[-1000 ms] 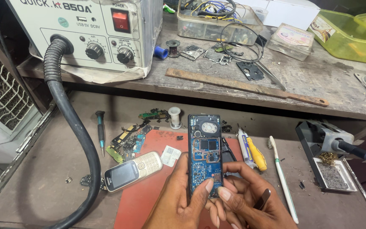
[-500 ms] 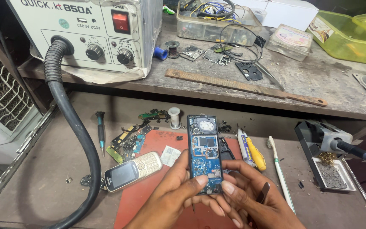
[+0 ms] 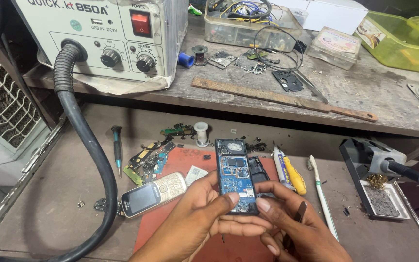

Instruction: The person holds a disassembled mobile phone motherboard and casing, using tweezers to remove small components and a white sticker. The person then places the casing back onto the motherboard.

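Observation:
An opened phone (image 3: pixel 235 174) with its blue circuit board showing is held upright over a red mat (image 3: pixel 190 162). My left hand (image 3: pixel 197 221) grips its lower left side, thumb on the board. On the lower right side rests my right hand (image 3: pixel 292 228), thumb pressed against the board's bottom edge, with a thin dark tool (image 3: pixel 300 212) tucked between its fingers. A black phone part (image 3: pixel 258 170) lies just behind the held phone.
A silver keypad phone (image 3: pixel 153 194) lies left of the mat beside loose circuit boards (image 3: pixel 149 157) and a screwdriver (image 3: pixel 117 148). A hot-air station (image 3: pixel 107 39) with black hose (image 3: pixel 93 160) stands on the shelf. A yellow tube (image 3: pixel 292 172), white brush (image 3: pixel 323 196) and soldering-iron stand (image 3: pixel 374 170) sit right.
Both hands have shifted slightly lower and closer to the camera with the phone; the thumbs have moved on the board's lower end.

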A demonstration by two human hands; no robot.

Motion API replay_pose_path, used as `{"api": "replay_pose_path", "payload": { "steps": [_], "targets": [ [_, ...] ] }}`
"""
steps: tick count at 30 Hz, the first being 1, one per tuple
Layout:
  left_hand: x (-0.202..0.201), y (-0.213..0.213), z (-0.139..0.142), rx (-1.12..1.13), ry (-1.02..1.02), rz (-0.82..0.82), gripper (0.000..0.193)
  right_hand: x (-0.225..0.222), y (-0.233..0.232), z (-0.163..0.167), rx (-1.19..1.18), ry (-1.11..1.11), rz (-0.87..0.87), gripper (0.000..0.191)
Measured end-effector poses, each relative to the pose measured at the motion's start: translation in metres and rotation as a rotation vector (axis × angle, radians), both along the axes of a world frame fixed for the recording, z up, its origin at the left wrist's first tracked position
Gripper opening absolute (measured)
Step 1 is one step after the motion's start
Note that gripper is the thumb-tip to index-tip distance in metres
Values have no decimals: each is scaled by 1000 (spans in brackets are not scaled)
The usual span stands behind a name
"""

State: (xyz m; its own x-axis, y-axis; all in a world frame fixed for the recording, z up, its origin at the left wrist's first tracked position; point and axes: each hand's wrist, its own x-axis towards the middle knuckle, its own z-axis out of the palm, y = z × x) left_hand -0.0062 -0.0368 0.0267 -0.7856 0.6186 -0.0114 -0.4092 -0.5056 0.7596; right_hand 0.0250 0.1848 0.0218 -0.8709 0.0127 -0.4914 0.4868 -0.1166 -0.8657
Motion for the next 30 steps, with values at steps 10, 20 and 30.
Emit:
{"api": "replay_pose_path", "payload": {
  "steps": [10, 20, 30],
  "targets": [
    [-1, 8, 10, 74, -169, -5, 43, -8, 7, 1, -212, 93, 98, 46],
    [-3, 2, 8, 4, -55, -96, 42, -9, -1, 14, -199, 49, 34, 39],
    [-5, 2, 10, -204, 88, -37, 37, -10, -3, 19, -145, 113, 65, 33]
  ]
}}
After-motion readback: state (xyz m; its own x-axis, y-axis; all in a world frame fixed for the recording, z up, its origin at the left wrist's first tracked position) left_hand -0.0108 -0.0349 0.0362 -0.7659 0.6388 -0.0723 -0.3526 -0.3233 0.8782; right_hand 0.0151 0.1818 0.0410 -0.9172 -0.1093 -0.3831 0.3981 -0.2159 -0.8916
